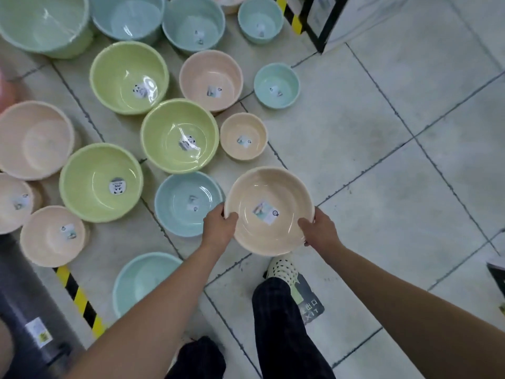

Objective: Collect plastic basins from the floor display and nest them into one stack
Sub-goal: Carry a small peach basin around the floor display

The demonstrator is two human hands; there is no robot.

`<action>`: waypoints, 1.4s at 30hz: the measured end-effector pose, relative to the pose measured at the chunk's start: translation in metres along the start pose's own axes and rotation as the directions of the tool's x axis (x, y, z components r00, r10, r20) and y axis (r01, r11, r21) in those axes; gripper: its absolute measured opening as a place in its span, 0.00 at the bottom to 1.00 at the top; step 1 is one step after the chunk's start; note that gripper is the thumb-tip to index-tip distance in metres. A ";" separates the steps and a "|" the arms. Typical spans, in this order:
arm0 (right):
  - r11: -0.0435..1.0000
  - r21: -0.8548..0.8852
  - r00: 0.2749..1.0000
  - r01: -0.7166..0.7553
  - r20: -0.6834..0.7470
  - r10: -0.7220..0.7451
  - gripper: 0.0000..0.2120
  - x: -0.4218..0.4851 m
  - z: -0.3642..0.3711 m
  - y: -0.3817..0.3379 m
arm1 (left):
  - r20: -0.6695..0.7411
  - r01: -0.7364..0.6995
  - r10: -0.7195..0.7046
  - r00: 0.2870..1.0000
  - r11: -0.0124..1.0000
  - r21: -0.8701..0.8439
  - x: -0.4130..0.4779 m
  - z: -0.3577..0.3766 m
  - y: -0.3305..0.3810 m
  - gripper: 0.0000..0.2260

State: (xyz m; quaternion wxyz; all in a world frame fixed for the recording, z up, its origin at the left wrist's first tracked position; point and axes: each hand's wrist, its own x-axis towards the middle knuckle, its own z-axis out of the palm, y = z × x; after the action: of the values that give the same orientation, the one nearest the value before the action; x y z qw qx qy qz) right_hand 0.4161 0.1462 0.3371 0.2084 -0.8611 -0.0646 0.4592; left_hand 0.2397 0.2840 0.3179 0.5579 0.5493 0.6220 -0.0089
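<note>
I hold a peach plastic basin (269,192) with a label at its bottom, both hands on its rim. My left hand (218,228) grips the left side of the rim, thumb inside. My right hand (318,228) grips the right side, thumb inside. To its left on the tiled floor stands a blue basin (180,212). Behind it are a small peach basin (243,136) and a green basin (179,135). Several more green, peach and blue basins spread over the floor to the left and back.
A yellow-black hazard strip (79,299) runs along the floor at lower left beside a dark cylinder (24,310). A black-framed white stand (328,20) is at the back right. My legs and a dotted sock (281,266) are below the held basin. Bare tiles (396,160) lie to the right.
</note>
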 end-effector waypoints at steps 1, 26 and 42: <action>1.000 -0.005 1.000 -0.001 0.002 0.001 0.18 0.012 -0.004 0.005 | 0.002 0.011 -0.011 1.000 1.000 0.014 0.006 0.012 0.001 0.06; 0.985 -0.023 0.985 -0.170 0.039 0.170 0.25 0.284 0.131 0.145 | 0.111 0.021 -0.056 0.992 0.956 0.293 0.266 0.169 -0.154 0.26; 0.998 -0.057 0.997 -0.025 0.068 0.029 0.24 0.241 0.060 -0.046 | -0.136 0.017 -0.023 0.990 0.999 -0.041 0.243 0.066 -0.018 0.09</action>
State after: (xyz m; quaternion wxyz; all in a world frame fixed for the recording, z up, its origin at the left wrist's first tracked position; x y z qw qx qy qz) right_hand 0.5085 0.2791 0.1429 0.1754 -0.8511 -0.0729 0.4895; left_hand 0.3273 0.3990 0.1107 0.5248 0.5311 0.6643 0.0357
